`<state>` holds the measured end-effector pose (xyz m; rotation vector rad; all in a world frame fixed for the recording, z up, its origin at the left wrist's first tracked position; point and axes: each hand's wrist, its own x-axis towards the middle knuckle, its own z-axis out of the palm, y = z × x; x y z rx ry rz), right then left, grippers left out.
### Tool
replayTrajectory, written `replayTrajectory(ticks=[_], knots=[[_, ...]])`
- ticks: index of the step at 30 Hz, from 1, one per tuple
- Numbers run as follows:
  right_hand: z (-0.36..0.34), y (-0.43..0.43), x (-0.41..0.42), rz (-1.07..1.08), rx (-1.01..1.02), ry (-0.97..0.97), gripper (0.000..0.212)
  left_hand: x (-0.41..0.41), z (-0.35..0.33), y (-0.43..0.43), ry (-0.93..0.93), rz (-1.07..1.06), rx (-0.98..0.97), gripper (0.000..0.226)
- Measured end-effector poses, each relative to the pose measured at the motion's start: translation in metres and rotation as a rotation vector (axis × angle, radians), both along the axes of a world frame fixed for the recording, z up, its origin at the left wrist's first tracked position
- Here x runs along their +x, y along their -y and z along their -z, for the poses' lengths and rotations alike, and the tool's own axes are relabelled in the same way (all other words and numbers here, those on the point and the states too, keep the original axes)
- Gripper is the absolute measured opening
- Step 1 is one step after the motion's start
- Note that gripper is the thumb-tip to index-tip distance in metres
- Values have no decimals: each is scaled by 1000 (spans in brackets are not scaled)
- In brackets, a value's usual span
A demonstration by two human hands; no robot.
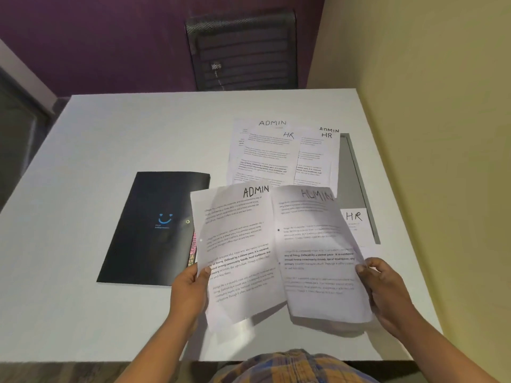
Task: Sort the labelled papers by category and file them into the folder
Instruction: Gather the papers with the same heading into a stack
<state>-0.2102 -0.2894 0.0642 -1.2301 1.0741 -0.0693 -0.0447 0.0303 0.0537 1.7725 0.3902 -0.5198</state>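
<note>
My left hand (190, 283) pinches the left edge of a white sheet headed ADMIN (237, 252), lifted above the table. My right hand (384, 288) grips the right edge of a second sheet (318, 258) whose blurred heading also reads ADMIN; the two sheets overlap in the middle. A black folder (154, 228) with a blue smile logo lies shut on the table to the left, partly under the left sheet. Further back lie several papers marked ADMIN (272, 123) and HR (287, 150). Another HR sheet (355, 219) lies at the right.
The white table (110, 139) reaches a yellow wall on the right. A grey strip (356, 172) runs along its right side under the papers. A black mesh chair (243, 51) stands behind the far edge. Something colourful (192, 250) peeks from the folder's right edge.
</note>
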Motion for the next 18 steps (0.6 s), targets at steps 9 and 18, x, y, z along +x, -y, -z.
replayTrajectory(ticks=[9, 18], knots=[[-26, -17, 29, 51, 254, 300, 31, 12, 6, 9, 42, -70, 44, 19], [-50, -14, 43, 86, 437, 455, 27, 21, 7, 21, 57, -88, 63, 20]])
